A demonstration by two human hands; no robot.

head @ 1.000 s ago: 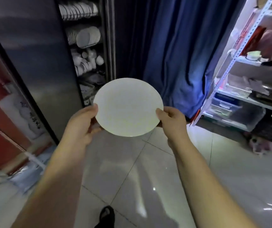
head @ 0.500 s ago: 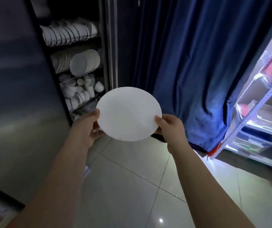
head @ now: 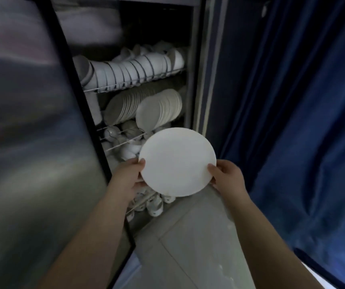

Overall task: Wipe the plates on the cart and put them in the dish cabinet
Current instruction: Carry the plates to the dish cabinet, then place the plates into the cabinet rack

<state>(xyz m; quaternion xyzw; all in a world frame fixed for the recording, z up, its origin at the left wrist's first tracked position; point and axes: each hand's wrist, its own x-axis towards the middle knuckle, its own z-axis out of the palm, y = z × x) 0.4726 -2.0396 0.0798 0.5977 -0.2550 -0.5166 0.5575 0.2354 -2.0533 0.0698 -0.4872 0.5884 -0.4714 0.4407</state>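
A round white plate [head: 176,162] is held in front of the open dish cabinet [head: 196,65], tilted with its face toward me. My left hand [head: 128,178] grips its left rim and my right hand [head: 226,177] grips its right rim, thumbs on the face. Inside the cabinet, the middle rack holds a row of upright white plates [head: 157,110] just above and behind the held plate. The cart is out of view.
The cabinet's steel door [head: 31,142] stands open on the left. White bowls [head: 129,69] fill the upper rack; cups and small dishes [head: 123,142] sit on lower racks. A blue curtain [head: 292,101] hangs to the right. Tiled floor [head: 188,247] lies below.
I have come closer to the cabinet, which now fills the view. Both hands still hold the plate, now nearer the racks; the shelving at the right has left the view.
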